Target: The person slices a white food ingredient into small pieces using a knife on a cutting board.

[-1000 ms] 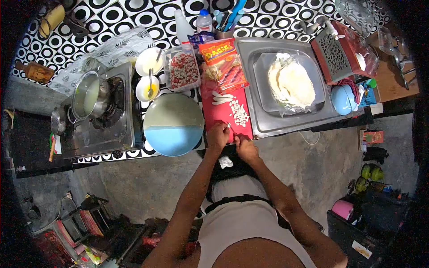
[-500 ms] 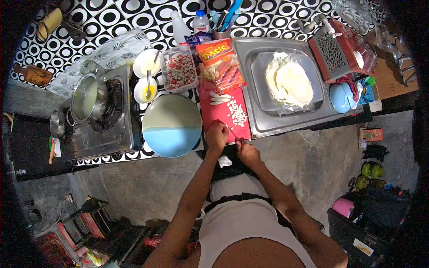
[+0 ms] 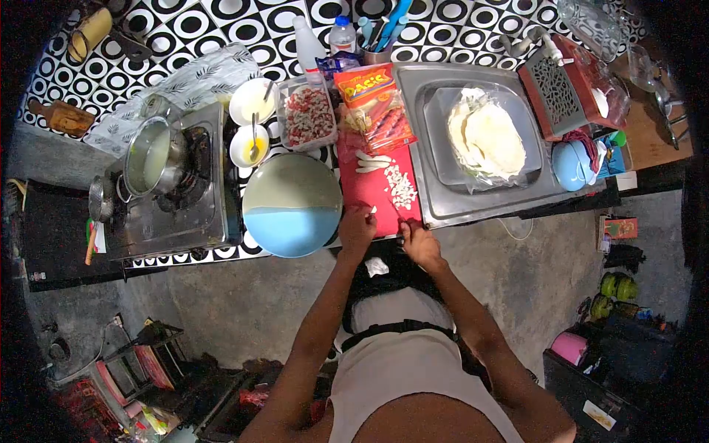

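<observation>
A red cutting board (image 3: 365,193) lies at the counter's front edge. My left hand (image 3: 357,227) is closed at its lower left, on a small white piece (image 3: 373,210) that shows at the fingertips. My right hand (image 3: 422,244) is closed round the handle of a knife at the board's lower right; the thin blade (image 3: 397,212) points up over the board. Chopped white bits (image 3: 400,187) lie in a heap above the blade, and a few long white strips (image 3: 373,162) rest beyond them. An orange sausage packet (image 3: 377,107) covers the board's far end.
Left of the board stand a large blue and grey plate (image 3: 292,214), two bowls (image 3: 249,146) and a box of chopped meat (image 3: 309,114). A pot (image 3: 153,156) sits on the stove (image 3: 193,221). Right is a steel sink (image 3: 473,214) with round wrappers (image 3: 487,140) in plastic.
The view has shifted slightly, so the counter items sit a little further right. The knife blade has tilted more upright, and my right hand has turned slightly.
</observation>
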### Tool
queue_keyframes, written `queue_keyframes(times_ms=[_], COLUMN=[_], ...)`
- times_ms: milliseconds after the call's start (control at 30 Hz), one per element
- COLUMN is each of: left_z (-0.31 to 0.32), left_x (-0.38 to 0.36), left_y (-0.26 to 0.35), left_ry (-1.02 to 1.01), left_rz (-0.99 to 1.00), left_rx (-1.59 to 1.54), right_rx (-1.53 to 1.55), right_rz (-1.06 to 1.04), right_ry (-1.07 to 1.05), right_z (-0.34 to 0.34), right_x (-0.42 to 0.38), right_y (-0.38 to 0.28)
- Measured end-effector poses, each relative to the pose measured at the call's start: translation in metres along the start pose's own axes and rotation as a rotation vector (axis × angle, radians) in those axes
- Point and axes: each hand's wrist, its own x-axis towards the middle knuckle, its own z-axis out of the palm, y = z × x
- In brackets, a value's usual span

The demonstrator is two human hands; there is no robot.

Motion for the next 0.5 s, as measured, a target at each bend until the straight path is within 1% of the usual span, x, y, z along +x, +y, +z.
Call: queue_keyframes(times_ms=[67, 133, 233, 267, 333, 367, 500], left_z=[0.006, 0.012, 0.018, 0.018, 0.018, 0.020, 0.019], left_x=[0.000, 0.003, 0.004, 0.004, 0.005, 0.004, 0.007], left_y=[0.002, 0.005, 0.010, 0.011, 0.011, 0.011, 0.017], left_ry=[-0.023, -0.053, -0.105, -0.095, -0.077, -0.080, -0.136], left_rz=[0.013, 0.014, -0.054, -0.048, -0.037, -0.061, -0.150], left_rx=[-0.028, -0.057, -0.056, -0.063, -0.078, -0.079, -0.055], right_rx=[-0.034, -0.006, 0.008, 0.008, -0.004, -0.009, -0.009], right_rz=[0.009, -0.022, -0.048, -0.053, 0.003, 0.031, 0.008], right_ry=[-0.035, 0.001, 0.036, 0.044, 0.004, -0.017, -0.022], right_z=[0.002, 0.003, 0.013, 0.016, 0.010, 0.008, 0.019], right_x=[0.001, -0.004, -0.006, -0.005, -0.008, -0.009, -0.003], right_y=[0.001, -0.004, -0.006, -0.006, -0.015, -0.019, -0.020])
